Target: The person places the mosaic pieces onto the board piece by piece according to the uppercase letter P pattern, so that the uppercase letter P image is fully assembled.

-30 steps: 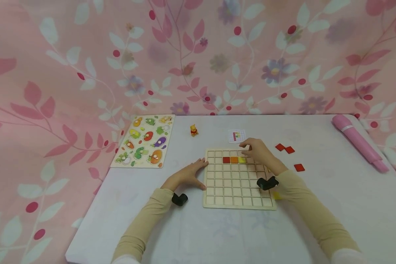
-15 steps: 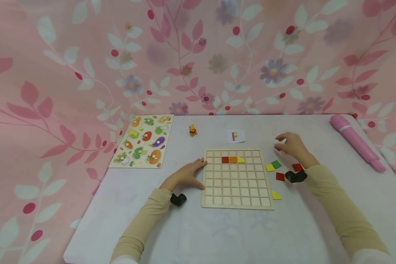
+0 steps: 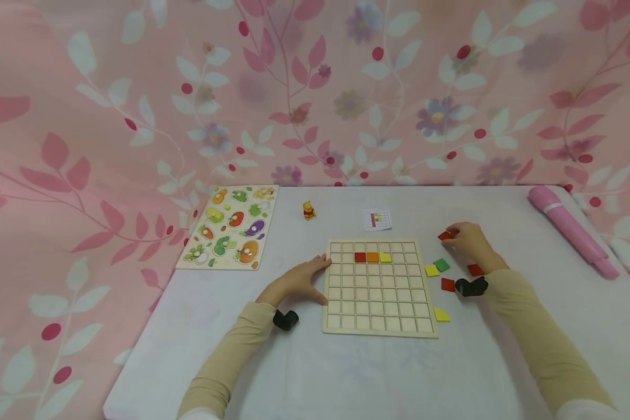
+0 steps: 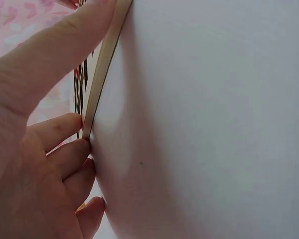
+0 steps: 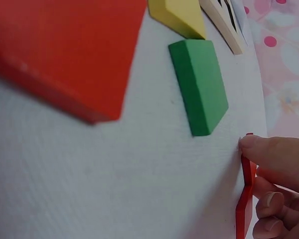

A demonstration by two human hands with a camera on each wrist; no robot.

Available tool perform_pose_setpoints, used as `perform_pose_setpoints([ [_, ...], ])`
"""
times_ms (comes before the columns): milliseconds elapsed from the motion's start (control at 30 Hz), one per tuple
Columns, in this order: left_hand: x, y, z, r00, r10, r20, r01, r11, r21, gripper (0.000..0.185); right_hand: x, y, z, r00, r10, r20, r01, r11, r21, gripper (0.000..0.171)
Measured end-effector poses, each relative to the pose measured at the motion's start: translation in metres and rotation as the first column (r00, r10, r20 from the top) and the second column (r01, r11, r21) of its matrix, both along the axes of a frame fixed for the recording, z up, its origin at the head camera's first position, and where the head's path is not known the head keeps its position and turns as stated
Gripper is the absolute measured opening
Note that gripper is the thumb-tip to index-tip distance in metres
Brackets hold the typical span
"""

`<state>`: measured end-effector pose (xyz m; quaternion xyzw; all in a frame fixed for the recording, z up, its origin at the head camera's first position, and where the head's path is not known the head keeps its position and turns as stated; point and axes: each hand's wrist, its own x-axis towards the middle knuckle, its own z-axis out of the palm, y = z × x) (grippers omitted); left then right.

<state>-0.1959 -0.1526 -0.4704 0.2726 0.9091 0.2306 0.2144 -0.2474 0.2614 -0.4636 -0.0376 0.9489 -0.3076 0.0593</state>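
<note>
A wooden grid board [image 3: 375, 309] lies on the table, with a red square tile [image 3: 360, 257], an orange one [image 3: 373, 257] and a yellow piece [image 3: 385, 257] side by side in one row near its top. My left hand [image 3: 294, 281] rests along the board's left edge, thumb and fingers spread; in the left wrist view the fingertips touch the board's edge [image 4: 103, 64]. Right of the board, my right hand [image 3: 469, 242] pinches a red square tile [image 3: 444, 235]. In the right wrist view its thumb lies on that red tile [image 5: 247, 169], and a second red tile [image 5: 243, 211] adjoins it.
Near the board's right edge lie a green tile [image 3: 441, 265], yellow pieces [image 3: 432, 270] and more red tiles [image 3: 448, 284]. Behind the board are a small patterned card [image 3: 377, 220] and a bear figurine [image 3: 308, 210]. A vegetable puzzle [image 3: 226, 233] lies left, a pink cylinder [image 3: 572, 228] right.
My right hand has moved from above the board's top right, rightward to the red tiles, and closed its fingertips on one. The left hand stays at the board's edge.
</note>
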Motion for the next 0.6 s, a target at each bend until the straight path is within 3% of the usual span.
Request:
perform_pose_setpoints([
  [233, 0.001, 0.002, 0.002, 1.000, 0.001, -0.009, -0.001, 1.000, -0.023, 0.102, -0.001, -0.002, 0.001, 1.000, 0.012, -0.020, -0.012, 1.000, -0.002, 0.035],
  [467, 0.001, 0.002, 0.003, 0.999, 0.042, -0.010, -0.042, 0.999, -0.014, 0.107, 0.000, -0.016, 0.016, 0.984, 0.101, -0.148, -0.103, 0.995, -0.004, 0.032],
  [600, 0.001, 0.002, 0.001, 0.999, 0.036, -0.017, -0.036, 0.999, -0.013, 0.107, 0.002, -0.025, 0.022, 0.973, 0.150, -0.176, -0.157, 0.987, -0.027, 0.029],
])
